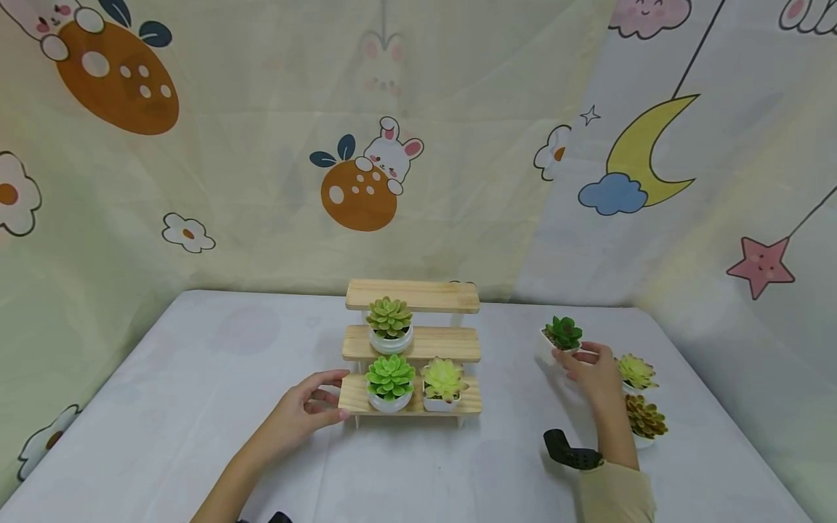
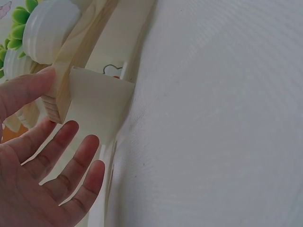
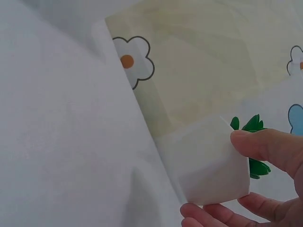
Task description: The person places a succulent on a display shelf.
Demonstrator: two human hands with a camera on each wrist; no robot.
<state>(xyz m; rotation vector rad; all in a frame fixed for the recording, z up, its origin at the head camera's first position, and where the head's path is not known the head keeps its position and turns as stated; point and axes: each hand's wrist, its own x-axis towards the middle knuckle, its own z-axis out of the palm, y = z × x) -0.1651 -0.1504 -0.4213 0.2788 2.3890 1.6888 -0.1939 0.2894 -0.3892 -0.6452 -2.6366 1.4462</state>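
In the head view my left hand (image 1: 312,404) is at the left end of the tiered wooden plant stand (image 1: 431,298). Its thumb and index finger pinch the bottom board's end (image 2: 60,101), the other fingers spread below. A bright green succulent (image 1: 390,379) and a yellow-green succulent (image 1: 442,381) in white pots stand on that board. Another green succulent (image 1: 389,319) sits on the middle board's left side. My right hand (image 1: 596,374) grips a dark green succulent (image 1: 564,333) by its white pot (image 3: 213,165), tilted on its side in the right wrist view.
To the right of my right hand, a pale yellow-green succulent (image 1: 636,370) and a brownish succulent (image 1: 646,417) stand in white pots on the white-covered table (image 1: 163,428). A printed cloth backdrop (image 1: 261,145) rises behind the table and at its sides.
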